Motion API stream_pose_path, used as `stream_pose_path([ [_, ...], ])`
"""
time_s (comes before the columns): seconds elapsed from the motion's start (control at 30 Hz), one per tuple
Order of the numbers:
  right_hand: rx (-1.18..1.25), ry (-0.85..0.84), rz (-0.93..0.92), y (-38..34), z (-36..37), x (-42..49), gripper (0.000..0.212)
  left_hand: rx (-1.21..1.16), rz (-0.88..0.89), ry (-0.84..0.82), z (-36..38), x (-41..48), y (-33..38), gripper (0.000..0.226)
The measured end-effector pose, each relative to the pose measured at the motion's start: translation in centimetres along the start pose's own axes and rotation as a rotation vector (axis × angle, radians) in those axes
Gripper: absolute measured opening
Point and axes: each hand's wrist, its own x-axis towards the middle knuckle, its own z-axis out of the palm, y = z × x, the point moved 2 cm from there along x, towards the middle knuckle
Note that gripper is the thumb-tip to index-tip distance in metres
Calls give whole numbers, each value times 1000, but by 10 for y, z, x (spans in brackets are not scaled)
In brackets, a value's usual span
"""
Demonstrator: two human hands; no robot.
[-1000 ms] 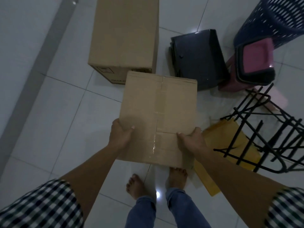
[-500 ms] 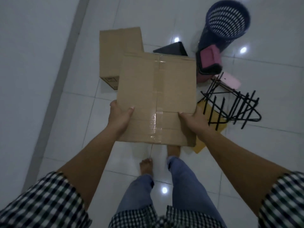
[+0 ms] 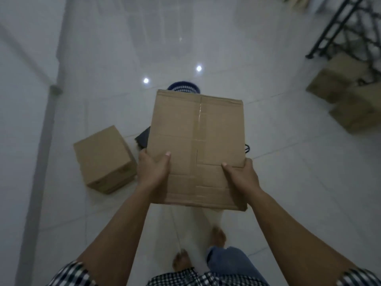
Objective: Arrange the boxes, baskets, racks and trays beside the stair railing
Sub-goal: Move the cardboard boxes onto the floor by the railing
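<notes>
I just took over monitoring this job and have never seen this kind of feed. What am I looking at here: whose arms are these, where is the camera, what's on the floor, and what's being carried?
There is no machine here: a person works with bare hands. The single camera sits on the person's head and looks forward and down, so the arms reach in from the bottom edge.

The left hand and right hand each keep a grip on one side of a taped cardboard box, held off the floor in front of the body.

On the white tiled floor lies a second cardboard box to the left. A blue perforated basket and a dark flat item peek out behind the carried box. At upper right stands the black stair railing, with two more boxes beside it, blurred.
</notes>
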Motion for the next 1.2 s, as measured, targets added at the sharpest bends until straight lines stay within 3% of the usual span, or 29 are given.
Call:
stream_pose_path([
  [0.23,149,208,83,49,-132,-7,59,111,167,-218,113,-49,86,107],
  [0.63,237,558,237,186,-407,17,67,168,384,-457,393,-217,181,90],
  [0.9,278,655,325,252,-533,44,70,258,426,-595,529,-283,221,90],
  [1.2,319,738,433,296,-646,136,74,298,456,-700,708,-293,284,95],
])
